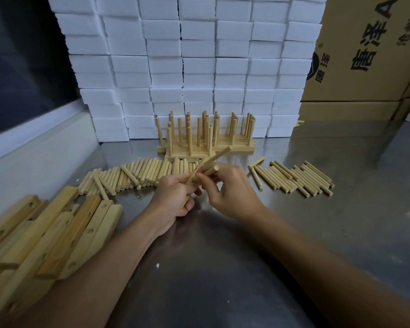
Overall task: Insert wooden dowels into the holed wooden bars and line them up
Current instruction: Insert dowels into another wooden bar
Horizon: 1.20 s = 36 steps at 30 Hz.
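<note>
left hand (175,195) and right hand (230,188), mid-desk (223,268), each gripping dowels (217,157); loose dowels at 11 and 2 o'clock, holed bars (57,233) at 8, dowelled bars (206,138) at 12.

Table (341,233): brushed metal, smooth, dull sheen with soft reflections.
Dowels (294,177), loose along the table's far half: pale bare wood, matt, smooth and round.
Holed bars (57,233), at the table's left edge: unfinished wood, matt, some paler, some honey-toned with visible grain.
Blocks (199,67), stacked at the far edge: white foam, matt, grainy.
Box (365,67), far right corner: brown printed cardboard, matt.
</note>
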{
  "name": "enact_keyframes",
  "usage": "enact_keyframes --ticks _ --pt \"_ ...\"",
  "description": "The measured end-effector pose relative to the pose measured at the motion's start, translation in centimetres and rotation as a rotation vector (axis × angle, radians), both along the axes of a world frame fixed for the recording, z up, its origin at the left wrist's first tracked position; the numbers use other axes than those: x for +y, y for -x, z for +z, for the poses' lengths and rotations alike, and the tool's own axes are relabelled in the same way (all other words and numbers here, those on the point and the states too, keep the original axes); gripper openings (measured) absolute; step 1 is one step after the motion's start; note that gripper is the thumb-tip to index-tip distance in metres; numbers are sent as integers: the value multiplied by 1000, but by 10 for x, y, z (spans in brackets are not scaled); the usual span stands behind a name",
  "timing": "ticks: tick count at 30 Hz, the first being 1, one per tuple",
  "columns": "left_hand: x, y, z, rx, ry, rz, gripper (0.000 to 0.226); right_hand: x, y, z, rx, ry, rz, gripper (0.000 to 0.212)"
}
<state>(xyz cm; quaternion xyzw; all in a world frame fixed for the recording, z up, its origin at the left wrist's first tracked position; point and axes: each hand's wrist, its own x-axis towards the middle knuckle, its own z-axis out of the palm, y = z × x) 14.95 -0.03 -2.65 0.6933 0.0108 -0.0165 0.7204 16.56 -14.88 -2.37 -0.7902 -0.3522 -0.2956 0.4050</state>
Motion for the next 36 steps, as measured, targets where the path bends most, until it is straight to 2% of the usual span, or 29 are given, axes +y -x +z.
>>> enact_keyframes --ticks 9,12,15,20,24,36 --pt "-1 -1 0 5 60 -9 25 7 1 -6 29 -51 -76 15" --pt "0 -1 4 11 103 -40 24 10 4 -8 123 -92 -66 17" --pt "1 -1 8 45 160 -70 33 11 8 -9 209 -113 -72 17" --pt "4 0 11 130 281 -135 39 13 12 -9 219 -154 -44 14" --pt "13 1 10 117 253 -228 34 12 10 -9 237 -193 -39 13" --pt "14 -1 6 95 356 -185 29 8 9 -6 176 -180 -4 9"
